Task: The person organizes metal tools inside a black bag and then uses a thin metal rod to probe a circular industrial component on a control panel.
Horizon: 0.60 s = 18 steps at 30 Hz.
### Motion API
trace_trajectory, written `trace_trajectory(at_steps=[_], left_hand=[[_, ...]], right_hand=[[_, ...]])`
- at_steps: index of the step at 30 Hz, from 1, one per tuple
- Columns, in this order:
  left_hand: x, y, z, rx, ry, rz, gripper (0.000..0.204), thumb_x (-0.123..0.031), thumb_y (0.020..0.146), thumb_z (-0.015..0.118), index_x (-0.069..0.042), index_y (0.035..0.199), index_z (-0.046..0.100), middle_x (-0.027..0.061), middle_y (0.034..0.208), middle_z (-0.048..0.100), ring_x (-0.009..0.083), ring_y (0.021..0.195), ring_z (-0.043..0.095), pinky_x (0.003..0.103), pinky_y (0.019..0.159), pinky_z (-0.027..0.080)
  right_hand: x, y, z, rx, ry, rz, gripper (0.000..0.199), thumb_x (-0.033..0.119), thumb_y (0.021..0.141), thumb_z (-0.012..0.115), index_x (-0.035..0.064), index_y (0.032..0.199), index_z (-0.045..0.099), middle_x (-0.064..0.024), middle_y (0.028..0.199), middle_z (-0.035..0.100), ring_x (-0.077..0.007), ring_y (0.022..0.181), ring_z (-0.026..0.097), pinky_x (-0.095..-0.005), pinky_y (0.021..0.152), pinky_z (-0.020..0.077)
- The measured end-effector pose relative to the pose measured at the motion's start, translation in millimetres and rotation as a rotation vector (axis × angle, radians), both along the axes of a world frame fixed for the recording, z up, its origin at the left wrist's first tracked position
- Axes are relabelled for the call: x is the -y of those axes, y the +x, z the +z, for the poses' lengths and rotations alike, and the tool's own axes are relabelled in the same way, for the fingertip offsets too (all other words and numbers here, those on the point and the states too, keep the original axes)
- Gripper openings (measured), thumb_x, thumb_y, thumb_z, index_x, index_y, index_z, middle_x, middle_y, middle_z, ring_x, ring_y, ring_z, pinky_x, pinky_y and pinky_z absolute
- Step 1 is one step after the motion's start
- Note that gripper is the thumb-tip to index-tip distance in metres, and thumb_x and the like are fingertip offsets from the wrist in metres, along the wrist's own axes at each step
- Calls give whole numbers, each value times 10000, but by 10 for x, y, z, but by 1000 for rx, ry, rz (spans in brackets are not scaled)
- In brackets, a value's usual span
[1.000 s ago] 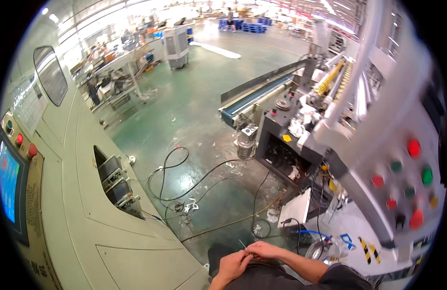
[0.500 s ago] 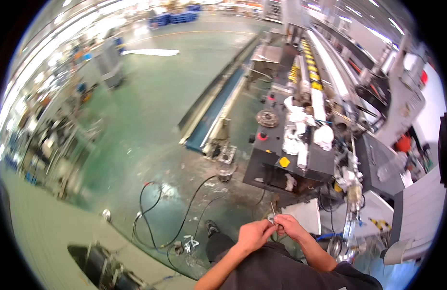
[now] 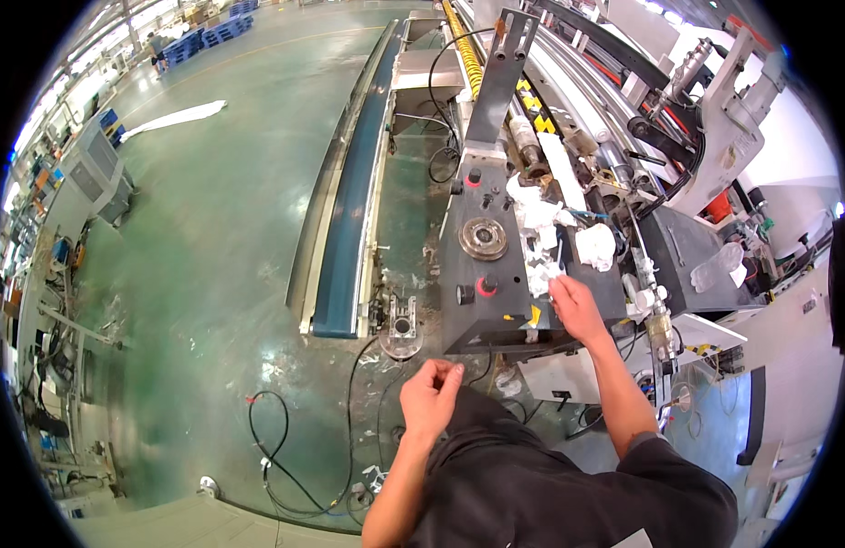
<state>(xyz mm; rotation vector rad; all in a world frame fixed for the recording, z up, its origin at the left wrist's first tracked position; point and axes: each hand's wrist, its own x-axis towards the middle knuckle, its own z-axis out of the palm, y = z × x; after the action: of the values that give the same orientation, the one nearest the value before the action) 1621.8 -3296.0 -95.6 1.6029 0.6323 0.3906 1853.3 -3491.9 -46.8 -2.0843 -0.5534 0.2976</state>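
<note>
My right hand [image 3: 576,309] reaches over the dark machine end plate [image 3: 466,306], its fingers closed beside crumpled white rags [image 3: 535,219]. A slim pale strip shows just above those fingertips; whether it is held is unclear. In front of my body, my left hand [image 3: 430,395] is curled with thumb against fingers, and what it holds, if anything, is hidden. A round metal flange [image 3: 483,238] sits on the plate, left of the rags. Near it are black knobs with red collars, one of them a knob [image 3: 487,285] toward the plate's near end.
A long blue conveyor belt [image 3: 349,219] runs along the machine's left. Black hose [image 3: 285,429] loops over the green floor [image 3: 212,265]. Rollers [image 3: 582,96] and an upright slotted bracket [image 3: 497,87] stand beyond the plate. A grey side table [image 3: 692,260] is at the right.
My hands were together near my body over a thin metal piece. Now they are apart: the right has gone forward to the rags, the left a little leftward. The view has shifted closer to the machine.
</note>
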Motion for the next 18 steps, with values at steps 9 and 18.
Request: trace_trajectory(at_steps=[9, 18], left_hand=[[-436, 1824, 23, 70, 453, -8, 562, -314, 787, 812, -26, 1222, 601, 140, 1214, 634, 283, 1127, 594, 415, 971, 446], [-466, 2590, -153, -10, 683, -110, 960, -459, 622, 889, 23, 1365, 516, 152, 1441, 502, 348, 1414, 357, 487, 1165, 268]], right_hand=[[-1031, 1489, -75, 220, -255, 266, 386, 319, 1016, 528, 3, 795, 520, -164, 649, 520, -286, 596, 498, -412, 601, 418], [-1265, 1871, -227, 128, -409, 433, 366, 310, 1011, 536, 15, 795, 524, -173, 646, 543, -335, 581, 515, -417, 571, 410]])
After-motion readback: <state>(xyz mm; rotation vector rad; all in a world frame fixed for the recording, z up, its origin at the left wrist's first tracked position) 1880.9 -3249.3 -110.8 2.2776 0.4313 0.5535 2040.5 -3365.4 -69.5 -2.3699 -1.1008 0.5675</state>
